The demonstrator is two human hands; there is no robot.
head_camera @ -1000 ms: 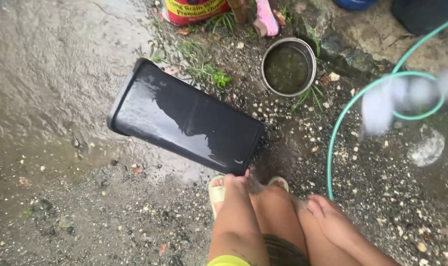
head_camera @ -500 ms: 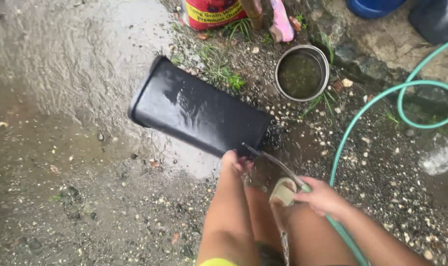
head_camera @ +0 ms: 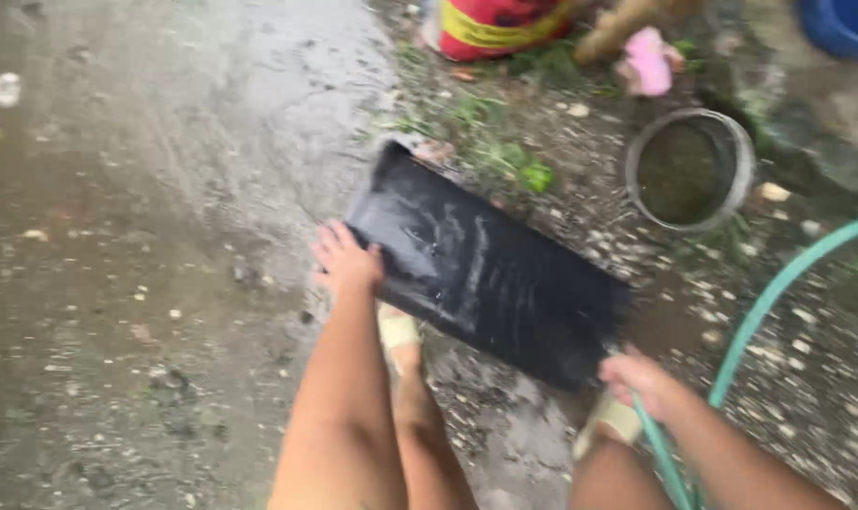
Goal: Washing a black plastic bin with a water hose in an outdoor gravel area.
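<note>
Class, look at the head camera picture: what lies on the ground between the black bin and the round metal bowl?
In the head view, between the black bin and the metal bowl lies only wet gravel with small pebbles and a few grass blades.

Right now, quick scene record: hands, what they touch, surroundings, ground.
left hand: grips the rim end of the black bin
right hand: holds the green hose at the bin's base end
black bin: lies on its side, wet
nearby: metal bowl of murky water, red sack
ground: wet gravel, mud
</note>
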